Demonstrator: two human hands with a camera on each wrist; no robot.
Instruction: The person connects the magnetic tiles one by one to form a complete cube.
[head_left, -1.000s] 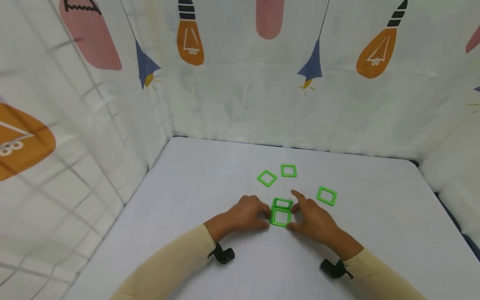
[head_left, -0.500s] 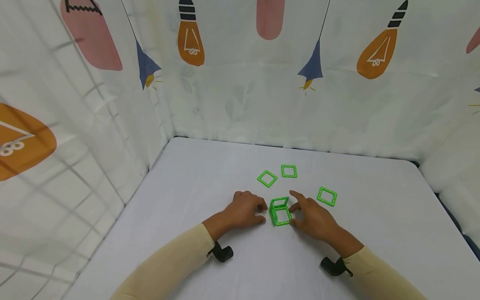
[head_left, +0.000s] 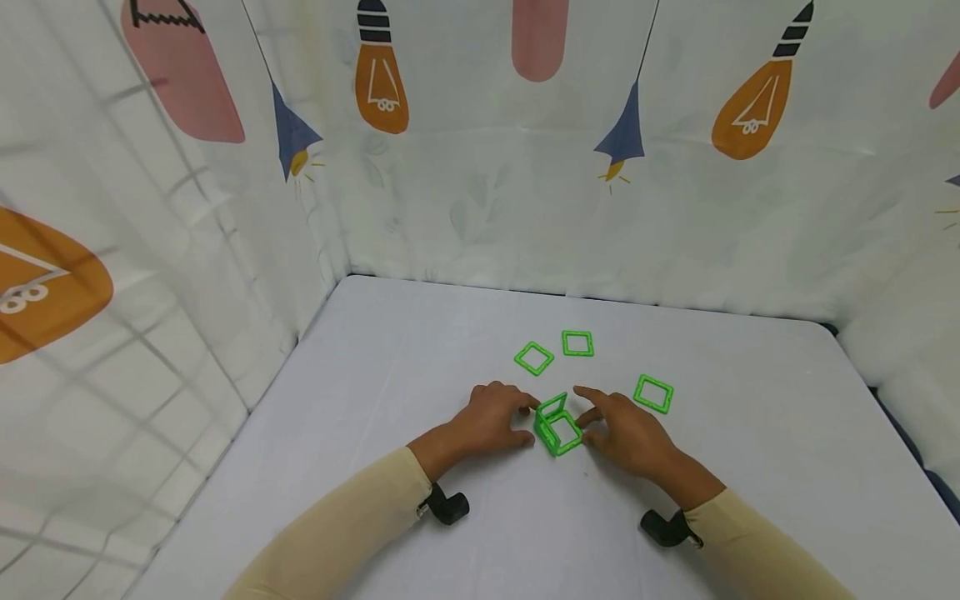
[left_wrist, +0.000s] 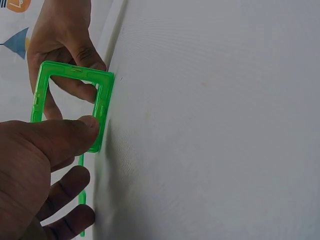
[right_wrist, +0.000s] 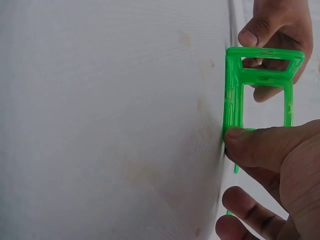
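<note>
Green magnetic tiles (head_left: 570, 447), square and open in the middle, are joined into a partial box: a flat base with walls standing at its left and back. My left hand (head_left: 492, 418) is at the box's left side, index fingertip right at the back left corner, thumb lower and slightly apart. In the left wrist view its thumb overlaps the left wall (left_wrist: 103, 107). On the other side, my right hand (head_left: 628, 437) pinches the base's right edge between thumb and fingers. The right wrist view shows that thumb (right_wrist: 255, 145) on the base's near corner.
Three loose green square tiles lie flat on the white table (head_left: 420, 350) beyond the hands: a diamond-turned tile (head_left: 523, 350), a tile behind it (head_left: 577, 333), and a tile at the right (head_left: 657, 382). Printed cloth hangs along the back and left.
The joined tiles have turned, so the left wall now shows and the base's near corner points toward me. My left hand drew back a little, then came close again; my right hand stayed at the edge.
</note>
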